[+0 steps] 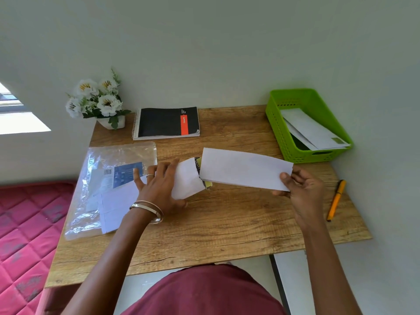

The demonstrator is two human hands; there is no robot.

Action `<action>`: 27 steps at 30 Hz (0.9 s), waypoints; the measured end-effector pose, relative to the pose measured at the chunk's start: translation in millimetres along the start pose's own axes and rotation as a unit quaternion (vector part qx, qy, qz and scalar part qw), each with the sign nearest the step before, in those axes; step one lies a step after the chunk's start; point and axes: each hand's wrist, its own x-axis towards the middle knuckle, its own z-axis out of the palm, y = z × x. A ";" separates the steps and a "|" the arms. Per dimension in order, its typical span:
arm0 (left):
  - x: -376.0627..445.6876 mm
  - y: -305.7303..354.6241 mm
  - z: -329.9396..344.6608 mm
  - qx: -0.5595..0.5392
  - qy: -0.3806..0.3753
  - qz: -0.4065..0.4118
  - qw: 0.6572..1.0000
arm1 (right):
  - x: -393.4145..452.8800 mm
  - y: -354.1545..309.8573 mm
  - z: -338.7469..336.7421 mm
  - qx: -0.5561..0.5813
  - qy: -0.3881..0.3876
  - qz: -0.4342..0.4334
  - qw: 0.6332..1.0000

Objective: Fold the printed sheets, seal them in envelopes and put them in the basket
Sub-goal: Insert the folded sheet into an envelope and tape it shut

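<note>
My right hand (pixel 300 185) pinches the right end of a white envelope (pixel 245 170) held level above the wooden desk (pixel 227 223). A folded printed sheet (pixel 187 178) sticks out of the envelope's open left end, with dark and yellow print showing at the mouth. My left hand (pixel 159 185) grips that folded sheet from the left, fingers spread over it. The green basket (pixel 293 137) stands at the desk's back right and holds a few white envelopes (pixel 313 130).
A clear plastic packet (pixel 109 185) with more white sheets (pixel 118 205) lies at the left. A black spiral notebook (pixel 167 122) and a pot of white flowers (pixel 100 101) sit at the back. An orange pen (pixel 336 200) lies near the right edge.
</note>
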 end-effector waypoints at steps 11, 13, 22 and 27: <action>-4.1 8.6 -2.2 0.027 0.014 0.014 0.999 | 2.8 -6.6 7.0 -0.058 -0.052 -0.025 0.997; -4.7 9.5 -1.9 0.030 0.014 0.012 0.999 | 4.0 -5.4 8.3 -0.081 -0.058 -0.032 0.995; -11.5 11.7 1.0 0.052 0.008 0.043 0.998 | 13.3 -3.8 8.1 -0.179 -0.058 -0.059 0.980; -14.1 24.3 3.4 0.028 -0.016 0.061 0.998 | 1.2 -6.8 24.4 -0.143 -0.052 -0.062 0.986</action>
